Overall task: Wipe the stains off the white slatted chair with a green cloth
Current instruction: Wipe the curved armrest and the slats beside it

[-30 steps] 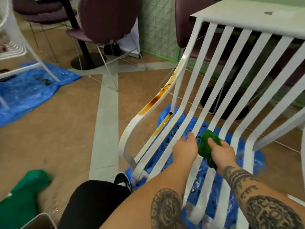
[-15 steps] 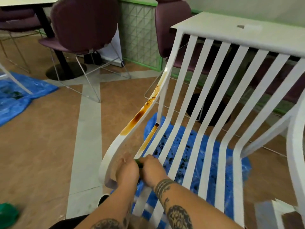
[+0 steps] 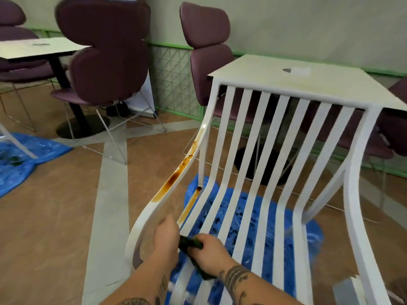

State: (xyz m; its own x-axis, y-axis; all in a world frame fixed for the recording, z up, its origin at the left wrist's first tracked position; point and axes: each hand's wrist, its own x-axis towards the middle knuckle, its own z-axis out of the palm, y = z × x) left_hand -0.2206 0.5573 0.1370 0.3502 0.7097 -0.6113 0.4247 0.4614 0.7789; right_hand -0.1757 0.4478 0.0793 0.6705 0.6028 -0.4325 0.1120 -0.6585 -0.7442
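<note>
1. The white slatted chair (image 3: 350, 194) stands on a blue sheet (image 3: 312, 234) spread over the brown floor (image 3: 55, 227), its back towards a pale worktop (image 3: 319, 84).
2. Brown stains (image 3: 174, 178) run down the chair's left side rail, darkest about midway. A second, orange-brown streak (image 3: 190, 203) marks the narrow strip just inside that rail.
3. The green cloth (image 3: 190, 239) is at the front left of the seat, bunched dark and small between the two hands, against the leftmost slats.
4. The right hand (image 3: 207, 252) has its grip closed round the cloth, fingers curled over it, knuckles up. The tattooed forearm reaches in from the lower right.
5. The left hand (image 3: 165, 236) sits just beside the cloth, at the gap between the side rail and the first slat, below the lower end of the streak. Its fingers point down and away out of sight, so its grip cannot be told; it may be holding the slat.
6. A purple chair (image 3: 105, 62) stands further back.
</note>
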